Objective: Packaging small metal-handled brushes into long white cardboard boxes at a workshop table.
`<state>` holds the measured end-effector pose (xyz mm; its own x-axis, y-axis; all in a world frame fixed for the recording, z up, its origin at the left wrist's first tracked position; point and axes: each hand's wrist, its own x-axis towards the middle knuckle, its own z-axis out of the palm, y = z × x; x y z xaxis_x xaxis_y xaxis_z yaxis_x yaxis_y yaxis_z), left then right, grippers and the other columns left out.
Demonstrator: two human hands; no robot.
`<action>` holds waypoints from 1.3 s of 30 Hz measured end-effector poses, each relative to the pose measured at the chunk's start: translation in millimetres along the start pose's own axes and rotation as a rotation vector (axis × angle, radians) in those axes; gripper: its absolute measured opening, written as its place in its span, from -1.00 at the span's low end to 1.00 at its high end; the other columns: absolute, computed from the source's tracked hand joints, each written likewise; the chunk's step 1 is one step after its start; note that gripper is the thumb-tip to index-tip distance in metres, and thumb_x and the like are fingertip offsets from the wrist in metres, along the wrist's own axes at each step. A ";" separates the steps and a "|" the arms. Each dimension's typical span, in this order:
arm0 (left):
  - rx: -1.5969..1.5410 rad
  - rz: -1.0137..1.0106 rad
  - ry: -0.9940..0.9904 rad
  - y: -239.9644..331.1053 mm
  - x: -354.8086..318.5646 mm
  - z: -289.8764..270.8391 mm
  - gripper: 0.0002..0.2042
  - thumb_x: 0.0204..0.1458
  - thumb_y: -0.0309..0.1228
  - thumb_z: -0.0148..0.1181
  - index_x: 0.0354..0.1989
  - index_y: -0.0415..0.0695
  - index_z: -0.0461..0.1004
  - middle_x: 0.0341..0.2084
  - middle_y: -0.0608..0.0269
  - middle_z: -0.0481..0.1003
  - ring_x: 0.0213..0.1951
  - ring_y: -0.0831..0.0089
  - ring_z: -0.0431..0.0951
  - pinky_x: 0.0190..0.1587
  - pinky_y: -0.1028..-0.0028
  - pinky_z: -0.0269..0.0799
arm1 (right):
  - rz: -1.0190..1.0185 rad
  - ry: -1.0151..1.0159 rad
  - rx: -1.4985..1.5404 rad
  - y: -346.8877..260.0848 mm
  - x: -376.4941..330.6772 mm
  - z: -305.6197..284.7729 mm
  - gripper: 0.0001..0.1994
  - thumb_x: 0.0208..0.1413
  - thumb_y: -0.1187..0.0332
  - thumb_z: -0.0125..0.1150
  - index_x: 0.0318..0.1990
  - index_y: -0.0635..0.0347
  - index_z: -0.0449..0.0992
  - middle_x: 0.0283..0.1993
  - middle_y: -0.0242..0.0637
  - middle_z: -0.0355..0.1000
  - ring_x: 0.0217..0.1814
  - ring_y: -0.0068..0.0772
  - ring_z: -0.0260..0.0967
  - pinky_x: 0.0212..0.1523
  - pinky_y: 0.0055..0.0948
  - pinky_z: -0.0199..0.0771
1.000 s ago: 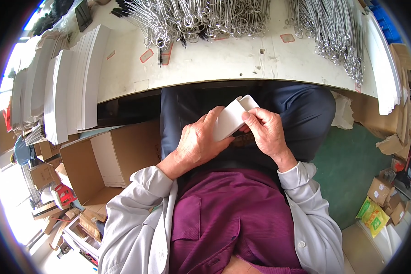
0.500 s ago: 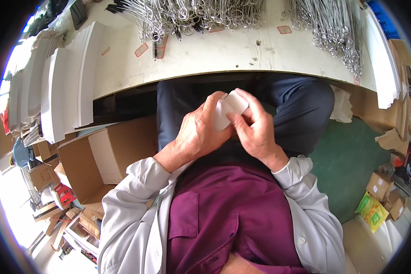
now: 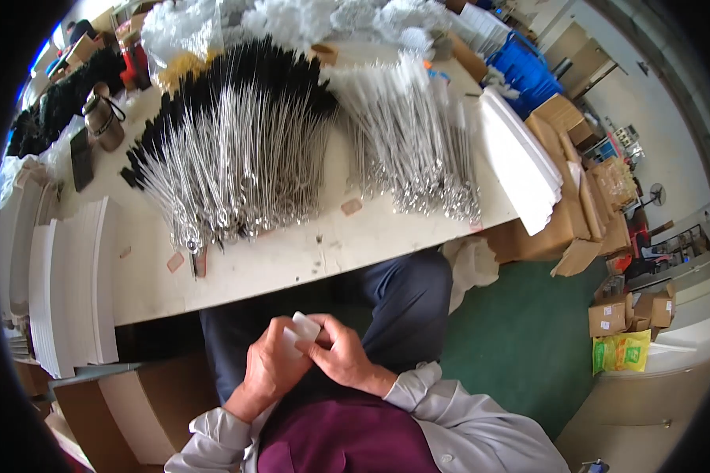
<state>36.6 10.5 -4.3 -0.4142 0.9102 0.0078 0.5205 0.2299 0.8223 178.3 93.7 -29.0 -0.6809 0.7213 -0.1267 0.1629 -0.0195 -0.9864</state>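
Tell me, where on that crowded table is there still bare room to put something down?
The free patch is the near strip of the table, between the metal brush handles and the table's front edge; only small tan tags lie there. Farther back it is crowded: the second brush pile and white card stacks on the left fill it. Both hands, left hand and right hand, hold a white folded piece over the lap.

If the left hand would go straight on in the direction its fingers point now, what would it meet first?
The left hand points up and right, and its fingers already touch the small white folded piece held with the right hand. Past that, probably the near edge of the white table, though depth is unclear.
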 end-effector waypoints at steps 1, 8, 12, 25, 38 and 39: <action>0.026 0.009 0.003 -2.3 -1.1 -0.7 -0.59 -0.09 -0.37 0.51 -0.13 -0.14 0.41 -0.35 -0.11 0.62 -0.28 -0.14 0.68 -0.32 0.11 0.62 | -0.003 -0.027 0.005 2.4 1.2 0.7 -0.58 0.26 0.30 0.41 0.15 0.32 0.46 -0.10 -0.22 0.64 -0.02 -0.53 0.59 -0.04 -0.45 0.62; 0.031 -0.047 0.037 -10.9 -6.5 6.6 -0.59 -0.04 -0.29 0.49 -0.15 -0.17 0.38 -0.42 -0.20 0.61 -0.34 -0.19 0.68 -0.33 0.05 0.62 | -0.420 0.008 -0.250 -3.5 4.0 1.8 -0.64 0.34 0.32 0.26 0.21 0.28 0.54 -0.04 0.09 0.62 -0.05 0.05 0.65 -0.12 -0.27 0.66; -0.012 -0.020 0.047 -3.2 -11.6 -0.8 -0.49 -0.06 -0.29 0.52 -0.05 -0.15 0.31 -0.39 -0.16 0.62 -0.33 -0.15 0.69 -0.31 0.09 0.62 | -0.288 -0.037 -0.331 -9.9 0.9 0.9 -0.69 0.38 0.26 0.22 0.11 0.30 0.61 -0.10 0.08 0.64 -0.11 -0.10 0.68 -0.17 -0.33 0.63; 0.129 -0.002 -0.007 -6.8 -23.1 12.3 -0.34 0.00 -0.24 0.43 0.21 -0.22 0.25 -0.33 -0.21 0.63 -0.30 -0.16 0.69 -0.31 0.02 0.63 | 0.018 0.002 -0.040 -6.7 -1.7 12.6 -0.87 0.27 0.46 0.33 -0.12 0.33 0.56 -0.22 -0.25 0.63 -0.11 -0.59 0.57 -0.10 -0.49 0.62; 0.199 0.027 -0.032 -9.6 -29.4 5.2 -0.50 -0.12 -0.18 0.55 -0.12 -0.20 0.45 -0.31 -0.06 0.62 -0.27 -0.11 0.67 -0.25 0.04 0.61 | 0.104 -0.020 0.192 11.8 6.3 4.6 -0.85 0.29 0.40 0.36 -0.20 0.33 0.59 -0.32 -0.38 0.60 -0.28 -0.71 0.49 -0.28 -0.58 0.54; 0.198 0.031 -0.038 -11.1 -30.2 5.3 -0.50 -0.12 -0.18 0.55 -0.12 -0.20 0.45 -0.31 -0.06 0.62 -0.27 -0.11 0.67 -0.25 0.04 0.61 | 0.105 -0.013 0.193 12.8 4.5 4.1 -0.85 0.29 0.40 0.36 -0.20 0.33 0.59 -0.32 -0.38 0.60 -0.28 -0.71 0.49 -0.28 -0.58 0.54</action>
<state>47.3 -17.7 -16.7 -0.3694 0.9292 0.0065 0.6705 0.2617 0.6943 174.5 93.8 -42.6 -0.6770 0.6991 -0.2302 0.0949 -0.2272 -0.9692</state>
